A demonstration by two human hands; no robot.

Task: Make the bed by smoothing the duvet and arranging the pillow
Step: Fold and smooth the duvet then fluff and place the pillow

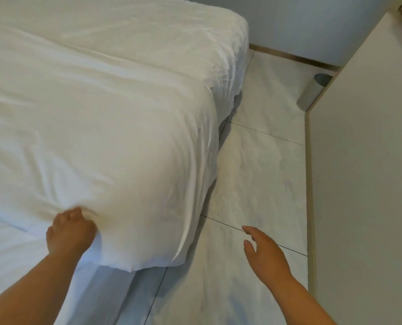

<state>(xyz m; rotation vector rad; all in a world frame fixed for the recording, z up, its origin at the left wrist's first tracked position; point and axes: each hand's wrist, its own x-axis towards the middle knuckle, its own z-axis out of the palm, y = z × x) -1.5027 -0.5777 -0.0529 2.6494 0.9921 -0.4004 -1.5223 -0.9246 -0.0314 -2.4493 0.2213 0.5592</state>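
Note:
A white duvet [96,127] covers the bed, creased, with its near corner hanging over the bed's right side. My left hand [69,231] grips the duvet's near edge, fingers curled into a bunch of fabric. Bare white sheet [10,249] shows below that edge. My right hand [264,252] hovers over the floor to the right of the bed, fingers relaxed and spread, holding nothing. No pillow is in view.
Pale marble-patterned floor tiles [261,174] run along the bed's right side. A cream wall or cabinet panel [364,160] bounds the aisle on the right. A grey cylindrical bin [312,90] stands in the far corner by the blue-grey wall [312,24].

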